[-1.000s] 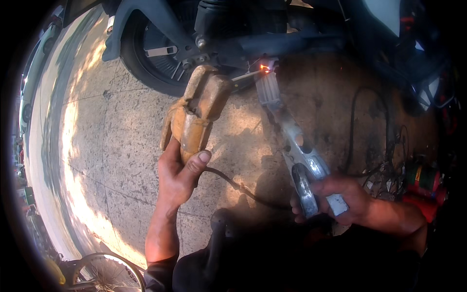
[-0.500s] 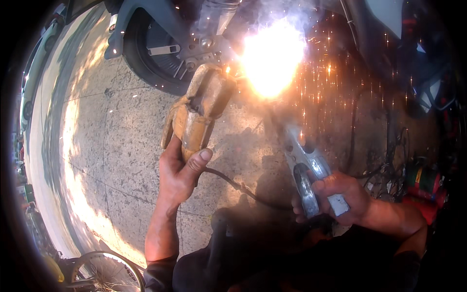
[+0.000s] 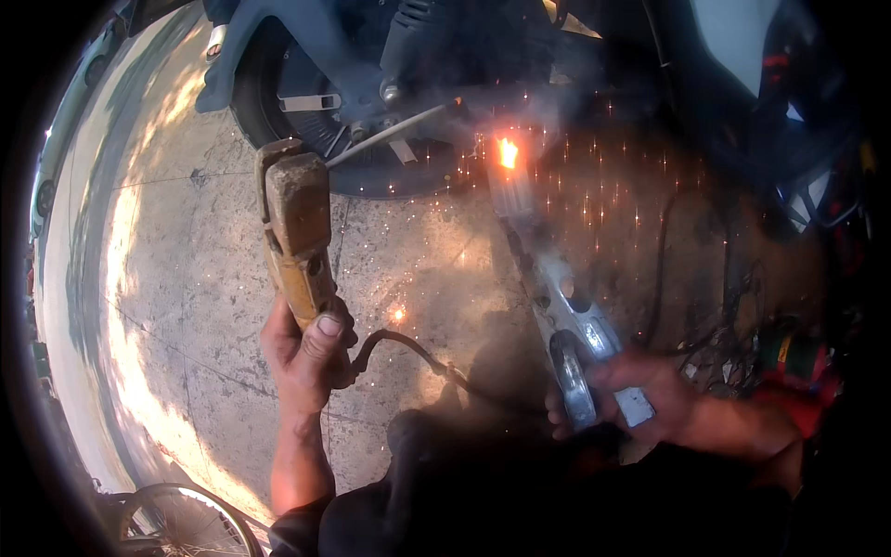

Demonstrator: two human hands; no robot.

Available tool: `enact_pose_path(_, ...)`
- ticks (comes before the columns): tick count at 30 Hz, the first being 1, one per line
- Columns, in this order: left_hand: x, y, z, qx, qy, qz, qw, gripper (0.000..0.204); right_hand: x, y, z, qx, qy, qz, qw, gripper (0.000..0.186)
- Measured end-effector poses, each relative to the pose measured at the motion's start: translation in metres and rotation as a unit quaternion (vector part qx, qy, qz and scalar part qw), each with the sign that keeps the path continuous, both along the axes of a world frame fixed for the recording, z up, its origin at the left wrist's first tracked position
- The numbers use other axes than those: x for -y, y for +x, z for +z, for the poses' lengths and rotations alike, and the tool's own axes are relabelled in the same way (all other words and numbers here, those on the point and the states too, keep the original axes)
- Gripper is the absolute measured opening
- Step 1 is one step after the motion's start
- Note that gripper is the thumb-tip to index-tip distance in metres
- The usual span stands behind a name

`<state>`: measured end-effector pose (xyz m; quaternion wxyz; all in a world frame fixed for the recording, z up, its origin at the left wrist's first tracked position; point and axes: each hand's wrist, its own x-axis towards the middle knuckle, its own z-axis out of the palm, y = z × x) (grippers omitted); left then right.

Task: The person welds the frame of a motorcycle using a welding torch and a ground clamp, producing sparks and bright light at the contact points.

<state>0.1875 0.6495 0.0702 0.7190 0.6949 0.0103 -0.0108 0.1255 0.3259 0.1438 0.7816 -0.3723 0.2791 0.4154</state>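
My left hand is wrapped round the handle of a worn yellow-brown welding electrode holder. A thin grey electrode sticks out of its jaws to the upper right, its tip apart from the glowing spot. My right hand is closed on a silvery two-armed metal tool or bracket with a round hole. A ribbed metal piece lies in line with its far end, with a red-hot glowing spot at the top. Smoke hides how the two pieces join.
Beyond my hands stands a motorbike with its wheel and shock absorber. Sparks fall over the concrete floor. A cable runs from the holder across the floor. A bicycle wheel is at lower left, a red-and-green object at right.
The bright arc has gone out, leaving a small glow and fewer sparks. My left hand has drawn the electrode holder left and back toward me. The right hand has shifted slightly left.
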Motion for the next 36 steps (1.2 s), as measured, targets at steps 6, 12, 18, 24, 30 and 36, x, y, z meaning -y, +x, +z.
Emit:
enact_pose_path(6,-0.014,-0.009,-0.003,-0.023,-0.001,-0.002,1.000,0.048,0.000,0.001,0.001,-0.011,0.005,0.025,1.000,0.044)
enact_pose_path(12,-0.004,-0.008,-0.003,-0.062,0.033,-0.008,0.998,0.051,-0.005,0.002,0.003,-0.010,0.003,0.013,1.000,0.043)
enact_pose_path(18,0.000,-0.001,-0.004,-0.081,0.006,-0.037,0.996,0.055,0.001,0.003,0.001,-0.006,0.005,0.042,0.999,0.047)
enact_pose_path(24,0.004,0.004,-0.006,-0.078,0.008,-0.052,0.996,0.061,-0.001,0.003,0.003,0.006,-0.008,0.042,0.999,0.044)
enact_pose_path(30,0.004,0.003,-0.011,-0.077,0.012,-0.056,0.995,0.065,-0.005,0.002,0.003,0.014,-0.018,0.034,0.999,0.043)
enact_pose_path(36,0.001,0.004,-0.007,-0.116,0.015,-0.070,0.991,0.067,-0.006,0.003,0.005,0.019,-0.019,0.034,0.999,0.044)
